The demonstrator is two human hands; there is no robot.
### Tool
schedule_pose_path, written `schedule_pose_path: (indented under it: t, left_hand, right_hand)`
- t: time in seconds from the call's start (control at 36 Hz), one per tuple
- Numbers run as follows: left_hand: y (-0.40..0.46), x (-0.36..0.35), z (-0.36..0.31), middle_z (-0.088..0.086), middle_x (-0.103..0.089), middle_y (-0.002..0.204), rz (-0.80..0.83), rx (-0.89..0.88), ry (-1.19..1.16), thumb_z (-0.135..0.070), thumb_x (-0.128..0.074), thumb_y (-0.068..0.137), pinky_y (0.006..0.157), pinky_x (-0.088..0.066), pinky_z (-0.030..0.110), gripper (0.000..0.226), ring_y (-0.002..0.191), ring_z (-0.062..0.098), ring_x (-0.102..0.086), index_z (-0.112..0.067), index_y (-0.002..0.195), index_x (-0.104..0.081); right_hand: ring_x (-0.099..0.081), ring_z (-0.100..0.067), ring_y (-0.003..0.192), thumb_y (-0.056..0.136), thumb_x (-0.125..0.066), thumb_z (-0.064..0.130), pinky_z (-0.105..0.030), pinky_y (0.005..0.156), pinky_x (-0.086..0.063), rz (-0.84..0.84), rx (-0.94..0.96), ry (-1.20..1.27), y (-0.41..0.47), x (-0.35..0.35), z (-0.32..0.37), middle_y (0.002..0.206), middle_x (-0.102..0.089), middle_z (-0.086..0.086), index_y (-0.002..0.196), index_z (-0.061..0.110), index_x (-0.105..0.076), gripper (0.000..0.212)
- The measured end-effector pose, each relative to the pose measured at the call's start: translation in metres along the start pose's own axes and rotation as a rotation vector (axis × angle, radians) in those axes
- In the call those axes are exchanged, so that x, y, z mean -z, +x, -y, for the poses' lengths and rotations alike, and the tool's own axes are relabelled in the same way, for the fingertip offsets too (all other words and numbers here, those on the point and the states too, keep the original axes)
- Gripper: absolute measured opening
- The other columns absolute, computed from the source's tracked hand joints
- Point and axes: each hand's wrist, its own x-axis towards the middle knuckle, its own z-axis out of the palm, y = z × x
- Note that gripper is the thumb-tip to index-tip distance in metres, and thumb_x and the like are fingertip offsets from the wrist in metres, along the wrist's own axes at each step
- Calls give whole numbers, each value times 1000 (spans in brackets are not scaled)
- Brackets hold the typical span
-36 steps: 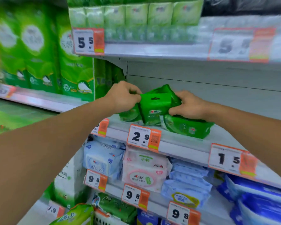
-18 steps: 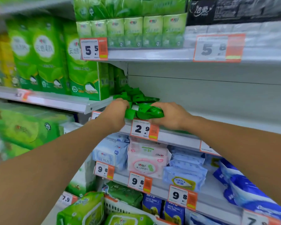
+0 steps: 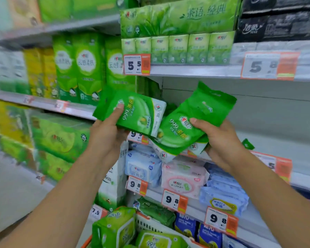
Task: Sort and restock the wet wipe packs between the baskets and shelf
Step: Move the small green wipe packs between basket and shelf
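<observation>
Hands (image 3: pixel 107 133) (image 3: pixel 220 140) gripping glossy green wipe packs (image 3: pixel 138 113) (image 3: pixel 191 126), white-trimmed ends

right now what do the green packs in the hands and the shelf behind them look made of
Green packs: soft glossy plastic film, judging by sheen, creases and a punched hang hole. Shelf: probably painted metal, a flat matte pale-grey panel; the look alone doesn't settle it.

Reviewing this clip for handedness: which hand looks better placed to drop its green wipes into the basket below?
Probably left. The left hand holds one green pack, roughly above the basket. The right hand grips several packs farther right, over the shelf.
</observation>
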Motion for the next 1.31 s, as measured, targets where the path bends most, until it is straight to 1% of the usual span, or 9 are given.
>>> schedule_pose_path:
  t: [0.28, 0.44, 0.58, 0.69, 0.83, 0.92, 1.08, 1.22, 1.31]
  left_hand:
    - [-41, 79, 28, 7, -76, 101, 81, 415, 370, -33, -49, 102, 61, -60, 33, 29, 80, 18, -73, -15, 118, -64]
    - [-53, 93, 43, 5, -75, 92, 248, 606, 676, -32, -48, 102, 66, -60, 38, 25, 81, 23, -71, -15, 110, -65]
    - [-53, 98, 72, 9, -74, 108, 444, 774, 1005, -31, -52, 101, 85, -56, 46, 24, 90, 29, -71, -14, 114, -64]
    - [-64, 91, 107, 8, -66, 126, 578, 873, 1287, -36, -52, 101, 91, -56, 49, 39, 101, 36, -69, -11, 130, -57]
    - [-55, 62, 128, 5, -58, 129, 526, 670, 1411, -60, -45, 95, 92, -54, 41, 64, 108, 23, -59, -15, 140, -46]
    - [-51, 43, 134, 4, -52, 138, 468, 661, 1122, -70, -52, 86, 95, -51, 40, 78, 117, 24, -54, -22, 145, -42]
    - [-53, 26, 138, 9, -73, 111, 541, 607, 869, -35, -62, 96, 85, -60, 41, 32, 93, 27, -73, -9, 115, -65]
    - [-40, 35, 139, 2, -74, 86, 862, 320, 1534, -34, -60, 97, 62, -55, 23, 26, 72, 15, -70, -11, 91, -72]
    - [-31, 33, 143, -4, -70, 92, 857, 79, 1628, -39, -62, 94, 65, -45, 20, 25, 78, 10, -64, -18, 101, -72]
  right_hand:
    - [-75, -25, 93, 74, -69, 9, -41, 83, -60, 158, -445, -7, -51, 48, -46, 116, -72, -17, 113, 8, -70, 38]
    - [-74, -26, 97, 25, -102, 30, -33, 71, -61, 333, -563, -133, -63, 61, -54, 111, -74, -13, 100, 14, -79, 80]
    - [-74, -27, 96, 71, -75, 7, -38, 79, -62, 306, -689, -201, -67, 64, -62, 114, -73, -17, 113, 7, -70, 42]
    - [-68, -32, 112, 79, -75, 13, -51, 98, -53, 368, -849, -409, -73, 73, -86, 120, -70, -17, 123, 3, -66, 46]
    - [-63, -24, 93, 84, -76, 45, -29, 66, -48, 404, -886, -956, -76, 77, -101, 121, -68, -15, 125, 4, -58, 61]
    - [-71, -30, 100, 86, -74, 41, -50, 91, -56, 393, -892, -735, -71, 74, -102, 110, -74, -12, 124, 7, -61, 52]
    - [-70, -25, 108, 94, -66, 19, -39, 84, -58, 410, -883, -379, -67, 73, -88, 116, -73, -10, 127, 12, -63, 34]
    - [-71, -36, 103, 90, -73, 21, -48, 83, -60, 721, -1040, -1028, -79, 86, -103, 114, -72, -15, 129, 5, -59, 45]
    - [-74, -35, 86, 89, -75, 23, -48, 76, -61, 636, -807, -1236, -66, 86, -94, 105, -71, -23, 129, 0, -56, 49]
